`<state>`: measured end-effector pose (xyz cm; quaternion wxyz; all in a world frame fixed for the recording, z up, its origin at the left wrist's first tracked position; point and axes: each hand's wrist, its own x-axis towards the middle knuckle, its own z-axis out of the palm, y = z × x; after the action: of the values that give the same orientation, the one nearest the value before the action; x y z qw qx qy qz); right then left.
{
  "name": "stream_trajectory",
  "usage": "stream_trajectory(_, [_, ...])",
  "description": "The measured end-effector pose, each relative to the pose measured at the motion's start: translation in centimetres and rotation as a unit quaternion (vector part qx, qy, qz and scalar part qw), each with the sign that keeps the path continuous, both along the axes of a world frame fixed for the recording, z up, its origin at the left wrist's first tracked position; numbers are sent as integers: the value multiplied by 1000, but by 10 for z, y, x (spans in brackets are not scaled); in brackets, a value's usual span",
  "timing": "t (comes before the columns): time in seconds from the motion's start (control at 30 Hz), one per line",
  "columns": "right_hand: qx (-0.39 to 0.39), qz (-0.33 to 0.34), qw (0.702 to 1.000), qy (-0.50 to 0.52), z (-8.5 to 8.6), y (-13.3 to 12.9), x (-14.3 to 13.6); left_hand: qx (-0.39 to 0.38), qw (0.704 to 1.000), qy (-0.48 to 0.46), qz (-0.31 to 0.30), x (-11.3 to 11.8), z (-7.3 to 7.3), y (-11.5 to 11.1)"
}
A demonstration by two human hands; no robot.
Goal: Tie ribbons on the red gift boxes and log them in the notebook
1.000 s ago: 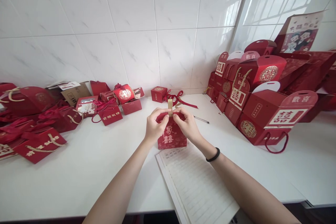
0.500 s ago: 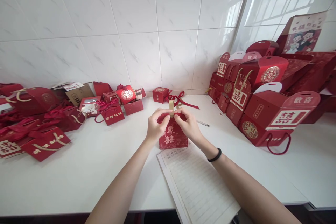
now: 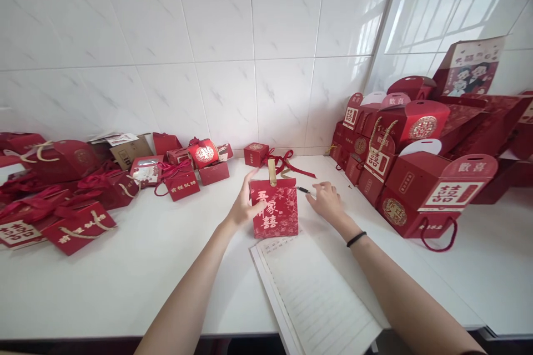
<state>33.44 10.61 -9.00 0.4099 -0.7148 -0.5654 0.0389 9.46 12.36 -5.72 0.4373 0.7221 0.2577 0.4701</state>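
Note:
A small red gift box (image 3: 283, 211) with pale characters and flower print stands upright at the middle of the table. A gold ribbon strip (image 3: 272, 172) sticks up from its top edge. My left hand (image 3: 245, 203) grips the box's left side, thumb across the front and fingers along the side, partly hidden. To the right of the box, my right hand (image 3: 328, 202) rests low over the table with its thumb and forefinger around a pen (image 3: 303, 189). Part of the pen is hidden under that hand. An open lined notebook (image 3: 325, 288) lies right in front of the box.
Red gift boxes with ribbons (image 3: 79, 227) crowd the left side. A tall stack of red boxes (image 3: 425, 177) stands on the right. Near the tiled wall (image 3: 225, 94) lie a small red box (image 3: 255, 154) and a loose red ribbon (image 3: 291, 163).
Both hands were at the gold strip on the box's top. My right hand has let go and moved right to the pen; my left has slid down to the box's side.

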Motion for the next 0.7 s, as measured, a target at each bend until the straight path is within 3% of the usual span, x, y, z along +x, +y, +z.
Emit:
stream_trajectory(0.07, [-42, -17, 999, -17, -6, 0, 5, -39, 997, 55, -37, -5, 1, 5])
stream_trajectory(0.13, [-69, -20, 997, -25, -8, 0, 7, -69, 994, 71, -34, -7, 3, 9])
stream_trajectory(0.3, [-79, -8, 997, 15, -2, 0, 6, -157, 982, -53, 87, -3, 2, 16])
stream_trajectory(0.43, [-45, 31, 991, 122, 6, 2, 1, -243, 950, -160, 115, -3, 1, 18])
stream_trajectory(0.53, [-15, 88, 969, 231, 13, 2, -7, -294, 929, -202, 96, -2, 3, 17])
stream_trajectory(0.7, [35, 170, 921, 349, 25, -4, -19, -374, 880, -292, -23, 4, 14, 8])
